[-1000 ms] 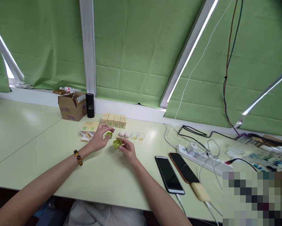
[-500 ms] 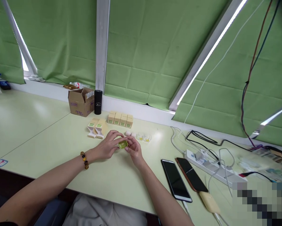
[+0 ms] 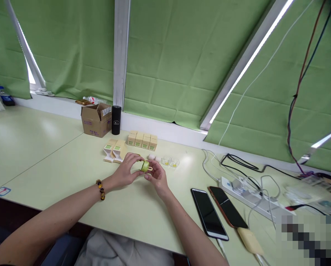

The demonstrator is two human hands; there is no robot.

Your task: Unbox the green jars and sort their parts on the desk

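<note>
A small green case with a pale loop (image 3: 145, 166) is held just above the table between my two hands. My left hand (image 3: 128, 170) grips its left side between thumb and fingers. On the other side, the fingers of my right hand (image 3: 157, 177) close around it near the loop. Partly behind my right fingers are small pale pink round pieces (image 3: 152, 157). Just right of them stand two clear little cups (image 3: 170, 162) with yellow in the bottom. Two opened cartons (image 3: 114, 150) lie beyond my left hand.
Several small closed boxes (image 3: 142, 140) stand in a row at the back. Left of them are a black tumbler (image 3: 116, 120) and an open cardboard box (image 3: 96, 120). At right lie two phones (image 3: 209, 213), a cream power bank (image 3: 250, 241) and a power strip (image 3: 247, 195) with tangled cables.
The green case has been turned: its hollow inner side faced me before, and now its side and pale loop show. My left fingers have shifted from across it to its left side.
</note>
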